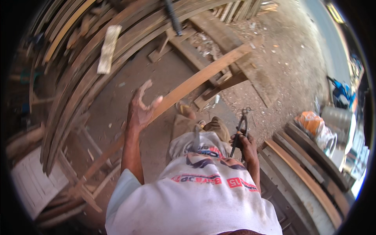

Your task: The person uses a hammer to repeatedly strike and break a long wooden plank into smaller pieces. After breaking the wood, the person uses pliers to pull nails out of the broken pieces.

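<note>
The left hand (140,109) hovers with fingers spread and released just above a long wooden plank (196,81); the right hand (244,143) grasps dark metal pincers (242,127).

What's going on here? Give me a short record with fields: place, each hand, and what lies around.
Place: dirt-floored wood yard
Left hand: open, fingers spread, at the long wooden plank; contact unclear
Right hand: shut on metal pincers, pointing forward
Left side: stacked curved wooden slats
Right side: boards, orange bag
Ahead: wood scraps on ground
</note>
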A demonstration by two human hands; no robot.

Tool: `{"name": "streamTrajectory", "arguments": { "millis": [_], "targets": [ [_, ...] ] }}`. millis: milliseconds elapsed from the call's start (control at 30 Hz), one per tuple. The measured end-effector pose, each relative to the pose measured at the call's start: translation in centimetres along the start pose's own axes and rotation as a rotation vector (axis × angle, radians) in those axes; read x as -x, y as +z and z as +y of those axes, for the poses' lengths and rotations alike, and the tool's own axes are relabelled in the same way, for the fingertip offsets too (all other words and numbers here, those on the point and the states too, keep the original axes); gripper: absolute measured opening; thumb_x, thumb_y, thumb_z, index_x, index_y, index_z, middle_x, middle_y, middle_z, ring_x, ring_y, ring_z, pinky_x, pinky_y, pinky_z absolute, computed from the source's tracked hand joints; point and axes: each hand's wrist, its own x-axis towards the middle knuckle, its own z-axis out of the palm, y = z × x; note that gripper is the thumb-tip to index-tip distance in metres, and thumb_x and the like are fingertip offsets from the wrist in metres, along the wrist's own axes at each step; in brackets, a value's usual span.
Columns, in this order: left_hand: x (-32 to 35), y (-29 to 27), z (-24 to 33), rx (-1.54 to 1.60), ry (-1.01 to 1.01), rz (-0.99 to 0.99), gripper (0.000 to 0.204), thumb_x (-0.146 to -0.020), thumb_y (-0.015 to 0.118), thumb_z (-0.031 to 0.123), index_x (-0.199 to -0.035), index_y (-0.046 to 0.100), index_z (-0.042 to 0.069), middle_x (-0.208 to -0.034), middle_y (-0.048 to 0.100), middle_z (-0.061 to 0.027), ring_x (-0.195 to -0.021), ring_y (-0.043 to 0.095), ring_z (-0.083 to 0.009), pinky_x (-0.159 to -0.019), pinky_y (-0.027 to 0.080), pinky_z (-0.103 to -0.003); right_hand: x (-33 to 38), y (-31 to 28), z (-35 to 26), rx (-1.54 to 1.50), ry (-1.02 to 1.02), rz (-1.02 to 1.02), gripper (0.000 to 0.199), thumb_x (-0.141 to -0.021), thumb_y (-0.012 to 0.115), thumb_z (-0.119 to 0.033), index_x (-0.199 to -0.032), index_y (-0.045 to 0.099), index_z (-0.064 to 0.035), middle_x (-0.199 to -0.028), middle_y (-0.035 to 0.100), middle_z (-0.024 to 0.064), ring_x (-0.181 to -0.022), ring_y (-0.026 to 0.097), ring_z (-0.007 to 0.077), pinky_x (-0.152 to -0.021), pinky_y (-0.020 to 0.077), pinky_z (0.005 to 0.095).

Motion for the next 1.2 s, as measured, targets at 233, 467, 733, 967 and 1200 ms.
{"name": "streamTrajectory", "arguments": {
  "millis": [233,467,733,967,1200],
  "targets": [
    [16.1,-9.6,-5.4,-0.173,-0.426,0.535,0.069,-0.092,0.077,0.046,-0.144,0.057,0.005,-0.143,0.061,-0.02,-0.135,0.057,-0.0377,-0.112,0.046,-0.048,-0.9,0.1,6.1,0.342,0.01,-0.218,0.039,-0.101,0.049,-0.011,-0.135,0.053,0.0087,-0.106,0.073,0.0218,-0.094,0.075,0.0304,-0.081,0.0627,0.0397],
    [31.1,-11.7,-10.7,-0.341,-0.626,0.602,0.076,-0.088,0.08,0.044,-0.149,0.053,0.007,-0.146,0.057,-0.0211,-0.137,0.053,-0.0408,-0.116,0.042,-0.051,2.4,5.3,10.8,0.441,0.055,-0.436,0.039,-0.1,0.047,-0.012,-0.13,0.055,0.0103,-0.107,0.074,0.0218,-0.092,0.075,0.0273,-0.081,0.0614,0.0366],
    [28.9,-17.7,-17.7,-0.658,-0.51,0.151,0.097,-0.075,0.09,0.042,-0.156,0.045,0.014,-0.161,0.043,-0.016,-0.156,0.026,-0.0344,-0.127,0.028,-0.051,5.4,12.8,7.7,0.537,-0.225,-0.453,0.049,-0.099,0.052,-0.02,-0.139,0.057,0.0078,-0.115,0.074,0.0194,-0.102,0.074,0.0261,-0.092,0.0576,0.0372],
    [25.9,-20.7,-24.4,-0.408,-0.687,-0.399,0.087,-0.074,0.09,0.041,-0.149,0.055,0.016,-0.148,0.06,-0.0148,-0.139,0.053,-0.0376,-0.117,0.043,-0.05,9.5,22.9,8.6,0.586,-0.245,-0.495,0.052,-0.1,0.053,-0.016,-0.149,0.053,0.0,-0.118,0.074,0.0151,-0.107,0.07,0.0212,-0.092,0.0553,0.0364],
    [31.6,-16.4,-26.1,-0.621,-0.25,-0.024,0.084,-0.074,0.09,0.02,-0.15,0.053,0.025,-0.125,0.068,-0.0152,-0.121,0.063,-0.0369,-0.105,0.048,-0.052,12.5,27.7,12.1,0.79,-0.116,-0.408,0.05,-0.102,0.053,-0.022,-0.147,0.054,-0.0003,-0.106,0.073,0.0134,-0.092,0.071,0.0197,-0.08,0.0579,0.0372]
  ]
}}
